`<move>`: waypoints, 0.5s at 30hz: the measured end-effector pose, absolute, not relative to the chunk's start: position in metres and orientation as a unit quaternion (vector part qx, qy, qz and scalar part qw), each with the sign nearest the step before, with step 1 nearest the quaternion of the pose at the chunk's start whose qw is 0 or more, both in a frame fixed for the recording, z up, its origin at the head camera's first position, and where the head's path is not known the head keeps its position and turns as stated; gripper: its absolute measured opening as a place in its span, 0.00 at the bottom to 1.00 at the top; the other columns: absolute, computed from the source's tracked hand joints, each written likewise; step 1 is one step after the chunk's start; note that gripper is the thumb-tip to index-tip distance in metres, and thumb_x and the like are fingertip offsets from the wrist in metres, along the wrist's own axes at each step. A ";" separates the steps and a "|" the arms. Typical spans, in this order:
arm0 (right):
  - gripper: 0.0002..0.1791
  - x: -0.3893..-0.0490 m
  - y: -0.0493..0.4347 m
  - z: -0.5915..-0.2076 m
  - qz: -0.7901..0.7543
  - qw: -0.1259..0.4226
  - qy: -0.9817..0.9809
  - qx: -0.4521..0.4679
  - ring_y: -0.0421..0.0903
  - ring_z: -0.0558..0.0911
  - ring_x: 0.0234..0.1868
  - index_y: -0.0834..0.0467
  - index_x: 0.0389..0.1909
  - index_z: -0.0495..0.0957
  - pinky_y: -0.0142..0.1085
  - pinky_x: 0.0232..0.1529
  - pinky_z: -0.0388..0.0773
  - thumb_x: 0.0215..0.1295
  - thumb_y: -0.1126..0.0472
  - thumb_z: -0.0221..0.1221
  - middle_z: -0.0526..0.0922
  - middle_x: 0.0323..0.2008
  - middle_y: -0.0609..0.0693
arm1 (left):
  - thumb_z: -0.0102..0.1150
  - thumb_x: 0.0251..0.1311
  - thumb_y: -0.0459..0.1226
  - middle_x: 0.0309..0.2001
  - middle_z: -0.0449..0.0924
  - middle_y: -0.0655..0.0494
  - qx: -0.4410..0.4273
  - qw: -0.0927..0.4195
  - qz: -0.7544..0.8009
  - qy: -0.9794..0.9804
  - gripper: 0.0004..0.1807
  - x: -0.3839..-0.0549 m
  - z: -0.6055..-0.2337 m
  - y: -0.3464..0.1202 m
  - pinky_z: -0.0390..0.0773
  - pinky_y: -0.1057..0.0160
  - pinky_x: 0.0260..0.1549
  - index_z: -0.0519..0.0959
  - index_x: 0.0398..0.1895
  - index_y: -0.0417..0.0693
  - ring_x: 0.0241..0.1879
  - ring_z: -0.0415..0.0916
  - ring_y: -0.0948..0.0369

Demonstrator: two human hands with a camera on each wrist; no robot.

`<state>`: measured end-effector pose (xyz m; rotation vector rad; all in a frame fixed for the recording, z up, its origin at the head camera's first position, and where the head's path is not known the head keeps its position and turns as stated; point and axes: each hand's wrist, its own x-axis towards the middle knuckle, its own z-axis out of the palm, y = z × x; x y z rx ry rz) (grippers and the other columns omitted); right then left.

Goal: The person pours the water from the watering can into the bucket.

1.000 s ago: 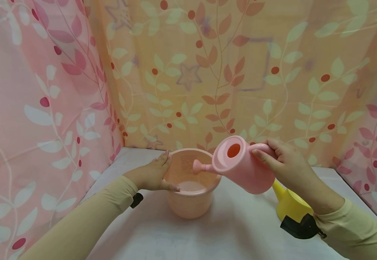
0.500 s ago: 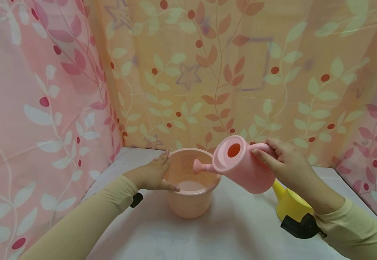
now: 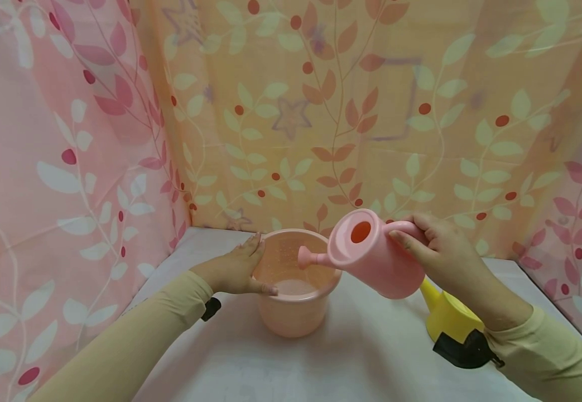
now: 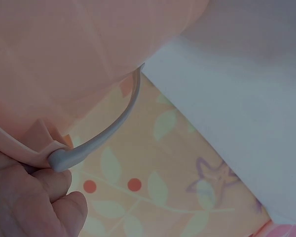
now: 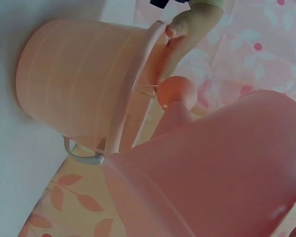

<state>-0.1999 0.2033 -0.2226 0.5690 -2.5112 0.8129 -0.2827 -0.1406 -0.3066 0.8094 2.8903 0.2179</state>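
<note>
My right hand [image 3: 436,245] grips the handle of a pink watering can [image 3: 383,259], tilted to the left. Its flared spout end [image 5: 177,92] hangs over the opening of a peach plastic bucket [image 3: 293,318]. In the right wrist view, thin streams of water [image 5: 147,89] come out of the spout. A pale patch of water shows low inside the bucket. My left hand [image 3: 235,268] rests on the bucket's left rim, fingers extended and thumb toward the front. A grey bail handle [image 4: 108,133] hangs from the bucket in the left wrist view.
A yellow watering can [image 3: 451,318] stands on the white tabletop [image 3: 291,374] at the right, partly hidden behind my right forearm and a black wrist mount [image 3: 466,350]. Patterned cloth [image 3: 291,139] walls in the table at the back and both sides.
Both hands, the pink watering can and the bucket hold nearly the same positions. The pale patch inside the bucket looks slightly altered.
</note>
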 end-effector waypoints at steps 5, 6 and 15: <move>0.10 -0.200 0.203 -0.223 0.296 0.219 -0.907 0.206 0.46 0.76 0.33 0.53 0.38 0.76 0.29 0.29 0.77 0.62 0.51 0.57 0.81 0.30 0.48 | 0.48 0.40 0.74 0.71 0.30 0.39 0.269 0.066 0.070 0.958 0.67 -0.283 -0.306 -0.140 0.43 0.50 0.66 0.41 0.70 0.33 0.70 0.30 0.50; 0.10 -0.200 0.204 -0.223 0.296 0.219 -0.907 0.205 0.46 0.77 0.33 0.53 0.38 0.76 0.29 0.29 0.77 0.62 0.51 0.57 0.81 0.31 0.48 | 0.48 0.40 0.74 0.71 0.31 0.39 0.269 0.066 0.071 0.958 0.67 -0.283 -0.307 -0.140 0.43 0.50 0.66 0.41 0.70 0.33 0.70 0.30 0.50; 0.10 -0.199 0.203 -0.224 0.300 0.216 -0.906 0.205 0.47 0.76 0.33 0.53 0.38 0.76 0.29 0.29 0.77 0.62 0.51 0.57 0.80 0.30 0.48 | 0.48 0.41 0.74 0.71 0.30 0.40 0.272 0.065 0.070 0.958 0.66 -0.282 -0.306 -0.140 0.43 0.50 0.66 0.41 0.70 0.33 0.70 0.30 0.50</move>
